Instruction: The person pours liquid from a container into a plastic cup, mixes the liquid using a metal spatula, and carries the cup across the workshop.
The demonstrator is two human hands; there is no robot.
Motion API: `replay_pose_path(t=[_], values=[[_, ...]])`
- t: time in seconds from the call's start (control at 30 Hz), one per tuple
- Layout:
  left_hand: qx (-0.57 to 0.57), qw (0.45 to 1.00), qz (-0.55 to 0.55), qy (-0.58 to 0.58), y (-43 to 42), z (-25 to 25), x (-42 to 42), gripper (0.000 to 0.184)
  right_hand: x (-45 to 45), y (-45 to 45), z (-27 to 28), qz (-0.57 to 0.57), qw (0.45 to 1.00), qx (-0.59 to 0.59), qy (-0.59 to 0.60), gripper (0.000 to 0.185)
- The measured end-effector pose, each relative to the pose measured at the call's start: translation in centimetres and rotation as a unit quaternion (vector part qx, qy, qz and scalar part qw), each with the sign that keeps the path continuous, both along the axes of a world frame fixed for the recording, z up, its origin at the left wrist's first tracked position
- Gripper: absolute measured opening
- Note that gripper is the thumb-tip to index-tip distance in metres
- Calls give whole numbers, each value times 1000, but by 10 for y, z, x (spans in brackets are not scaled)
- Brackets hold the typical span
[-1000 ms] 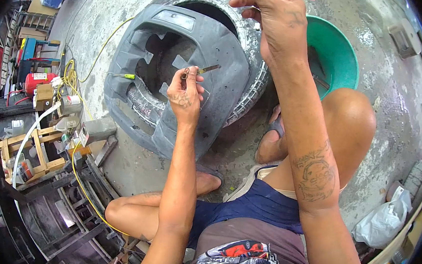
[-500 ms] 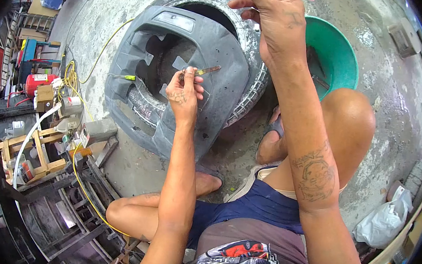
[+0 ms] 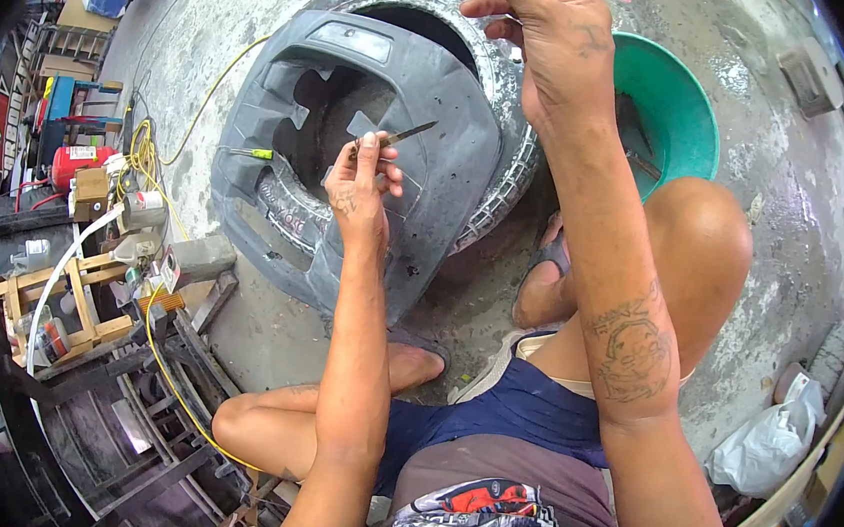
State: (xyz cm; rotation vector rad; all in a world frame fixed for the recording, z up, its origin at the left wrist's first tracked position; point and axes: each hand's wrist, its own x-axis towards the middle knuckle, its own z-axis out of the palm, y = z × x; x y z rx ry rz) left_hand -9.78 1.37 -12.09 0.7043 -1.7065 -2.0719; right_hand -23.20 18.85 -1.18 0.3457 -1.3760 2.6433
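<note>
My left hand (image 3: pixel 360 183) grips a small knife (image 3: pixel 411 132) between thumb and fingers; its narrow, dark blade points up and to the right. Beneath that hand lies a grey moulded plastic panel (image 3: pixel 451 156) with large openings, resting on a tyre (image 3: pixel 514 186). A green-handled tool (image 3: pixel 263 154), perhaps a screwdriver, lies on the panel's left side. My right hand (image 3: pixel 566 50) is raised at the top edge of the view, its visible fingers stretched out and apart. The ends of its upper fingers are cut off by the frame, and nothing shows in it.
A green basin (image 3: pixel 691 111) stands right of the tyre with some objects in it. A yellow cord (image 3: pixel 165 156) trails along the left floor near a red tank (image 3: pixel 79 165), wooden pallet pieces (image 3: pixel 88 300) and black frame parts. A white plastic bag (image 3: pixel 768 439) lies at right.
The knife has turned in my left hand, so its blade now shows narrower and angles more upward. That hand has shifted slightly left. My right hand stays nearly still.
</note>
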Motion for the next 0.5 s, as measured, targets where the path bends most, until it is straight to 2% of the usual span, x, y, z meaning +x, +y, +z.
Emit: replay_pose_path(t=[0.13, 0.23, 0.3, 0.43, 0.5], values=[[44, 998, -51, 13, -8, -8, 5, 24, 0, -1, 1, 3, 1000, -10, -13, 19], [53, 996, -69, -7, -8, -9, 6, 25, 0, 1, 5, 5, 1000, 18, 0, 30], [35, 996, -75, -23, -6, -7, 7, 25, 1, 5, 23, 55, 993, -17, -101, 72], [25, 995, -91, -43, -12, -11, 7, 24, 4, 6, 29, 59, 991, -19, -120, 72], [22, 994, -93, -51, -13, -11, 7, 24, -1, 2, 21, 44, 995, -3, -90, 72]])
